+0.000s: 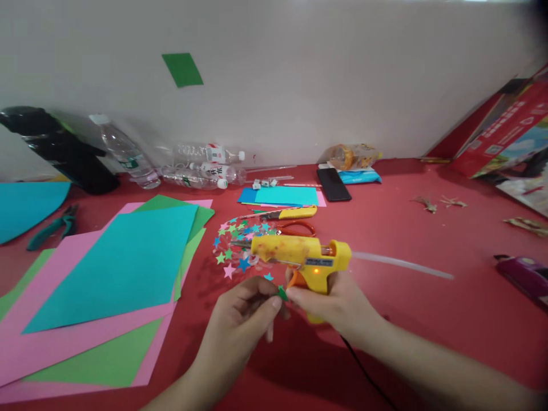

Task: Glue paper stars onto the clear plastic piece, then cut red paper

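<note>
Your right grip (345, 302) wraps the handle of the yellow glue gun (286, 249), whose barrel runs lengthwise to your left, nozzle (242, 244) over the paper stars (244, 264) on the red surface (406, 342). Below the barrel, your left grip (237, 319) pinches a small green paper piece (282, 293), close by your right thumb. An orange lamp (316, 271) glows on the gun.

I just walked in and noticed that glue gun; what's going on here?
A person's right hand grips a yellow glue gun, its orange light lit and a clear glue stick jutting from the back. The left hand pinches a small green piece. Colored stars lie beyond that hand, with overlapping paper sheets on the red table to the left.
</note>
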Demonstrator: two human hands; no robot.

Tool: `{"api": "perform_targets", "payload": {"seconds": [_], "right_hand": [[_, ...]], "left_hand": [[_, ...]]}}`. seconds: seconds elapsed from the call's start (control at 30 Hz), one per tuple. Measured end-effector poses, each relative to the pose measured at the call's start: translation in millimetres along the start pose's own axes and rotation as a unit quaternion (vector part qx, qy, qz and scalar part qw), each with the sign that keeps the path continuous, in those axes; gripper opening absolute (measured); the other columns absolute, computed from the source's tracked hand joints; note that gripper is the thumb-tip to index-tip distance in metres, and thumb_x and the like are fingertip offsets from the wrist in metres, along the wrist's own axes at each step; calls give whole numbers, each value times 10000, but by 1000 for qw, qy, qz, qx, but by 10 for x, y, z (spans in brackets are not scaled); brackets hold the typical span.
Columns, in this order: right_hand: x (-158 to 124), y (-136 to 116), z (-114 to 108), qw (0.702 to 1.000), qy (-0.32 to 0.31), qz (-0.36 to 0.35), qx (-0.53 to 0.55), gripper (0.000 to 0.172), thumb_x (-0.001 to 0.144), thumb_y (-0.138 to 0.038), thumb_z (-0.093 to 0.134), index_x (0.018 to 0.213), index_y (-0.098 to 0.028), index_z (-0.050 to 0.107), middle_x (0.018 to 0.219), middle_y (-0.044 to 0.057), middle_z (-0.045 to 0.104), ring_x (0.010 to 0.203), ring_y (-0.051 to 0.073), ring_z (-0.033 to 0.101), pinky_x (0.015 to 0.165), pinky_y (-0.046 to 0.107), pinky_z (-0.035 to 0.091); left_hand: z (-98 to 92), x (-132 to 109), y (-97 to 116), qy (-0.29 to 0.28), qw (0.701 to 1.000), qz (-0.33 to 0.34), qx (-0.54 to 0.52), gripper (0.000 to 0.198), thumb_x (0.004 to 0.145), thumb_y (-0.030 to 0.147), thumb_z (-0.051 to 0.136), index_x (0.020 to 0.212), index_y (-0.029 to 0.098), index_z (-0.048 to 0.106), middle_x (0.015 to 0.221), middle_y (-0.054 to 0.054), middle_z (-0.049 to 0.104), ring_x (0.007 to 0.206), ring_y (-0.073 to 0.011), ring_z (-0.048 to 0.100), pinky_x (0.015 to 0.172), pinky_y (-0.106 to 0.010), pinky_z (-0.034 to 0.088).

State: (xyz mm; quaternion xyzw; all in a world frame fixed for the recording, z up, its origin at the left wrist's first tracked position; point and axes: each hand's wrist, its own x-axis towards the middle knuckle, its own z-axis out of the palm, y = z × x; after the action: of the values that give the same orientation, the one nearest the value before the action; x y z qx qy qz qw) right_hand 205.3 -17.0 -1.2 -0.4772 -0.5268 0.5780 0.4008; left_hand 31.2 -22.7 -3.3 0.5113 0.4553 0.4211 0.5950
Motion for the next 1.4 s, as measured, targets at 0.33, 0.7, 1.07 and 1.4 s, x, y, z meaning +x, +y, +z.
{"api": "perform_targets", "payload": {"seconds": [0.33, 0.7, 1.07, 1.4], "right_hand": [[-163, -112, -199, 998, -12, -61, -13, 202, 811, -421, 685, 926, -257, 707, 855, 6, 714, 749, 160, 665, 668, 236, 553], [-175, -157, -161, 979, -29, -118, -162, 137, 867, -368, 578, 858, -243, 631, 769, 9, 652, 667, 175, 632, 584, 237, 551], [-152, -193, -141, 973, -21, -114, -198, 105, 844, -334, 598, 848, -266, 678, 713, 3, 675, 599, 168, 623, 522, 229, 545], [-153, -185, -134, 969, -38, -139, -201, 104, 866, -315, 580, 844, -264, 668, 693, 2, 661, 593, 169, 626, 528, 227, 544]], "left_hand": [[-258, 3, 309, 151, 978, 75, 121, 123, 816, 255, 595, 718, 181, 593, 608, 20, 686, 401, -41, 490, 373, -130, 345], [-278, 5, 272, 164, 969, 80, 168, 135, 824, 261, 558, 720, 178, 586, 611, 14, 668, 422, -55, 480, 411, -152, 403], [-256, 6, 270, 166, 963, 114, 180, 122, 824, 226, 555, 725, 186, 612, 620, 25, 692, 414, -46, 462, 431, -155, 403], [-265, 3, 283, 169, 958, 119, 197, 119, 826, 213, 553, 724, 192, 610, 632, 31, 687, 419, -50, 465, 427, -168, 399]]}}
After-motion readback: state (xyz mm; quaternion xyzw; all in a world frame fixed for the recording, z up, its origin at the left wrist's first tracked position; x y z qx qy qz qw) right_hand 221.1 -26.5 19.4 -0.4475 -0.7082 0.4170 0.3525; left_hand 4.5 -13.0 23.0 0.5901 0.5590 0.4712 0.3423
